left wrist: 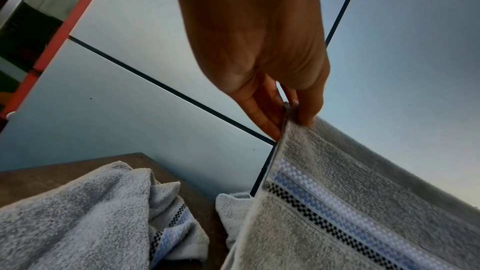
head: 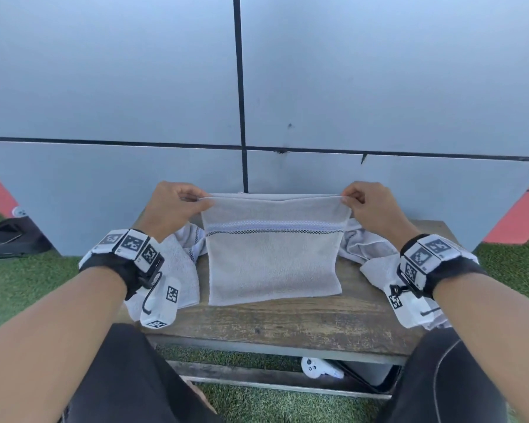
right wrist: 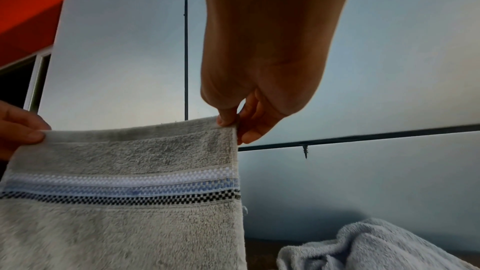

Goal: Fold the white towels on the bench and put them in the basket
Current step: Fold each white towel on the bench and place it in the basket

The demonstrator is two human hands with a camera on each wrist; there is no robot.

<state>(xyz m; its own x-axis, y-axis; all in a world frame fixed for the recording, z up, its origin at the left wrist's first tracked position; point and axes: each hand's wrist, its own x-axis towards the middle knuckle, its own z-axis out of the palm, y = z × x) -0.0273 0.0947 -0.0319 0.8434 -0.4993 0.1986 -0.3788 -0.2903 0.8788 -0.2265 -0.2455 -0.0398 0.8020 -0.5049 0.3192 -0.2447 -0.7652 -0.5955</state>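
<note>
A white towel (head: 272, 264) with a blue, white and black checked band hangs spread above the wooden bench (head: 287, 322). My left hand (head: 177, 206) pinches its top left corner (left wrist: 288, 114) between thumb and fingers. My right hand (head: 367, 206) pinches the top right corner (right wrist: 230, 125). The towel's bottom edge reaches the bench top. A crumpled white towel (head: 180, 264) lies on the bench at the left (left wrist: 85, 219). Another crumpled towel (head: 370, 254) lies at the right (right wrist: 363, 247). No basket shows in any view.
A grey panelled wall (head: 348, 87) stands directly behind the bench. Green artificial turf (head: 19, 285) surrounds it. A white controller (head: 318, 369) lies under the bench beside a white container (head: 370, 372). A dark bag (head: 9, 239) sits on the ground at far left.
</note>
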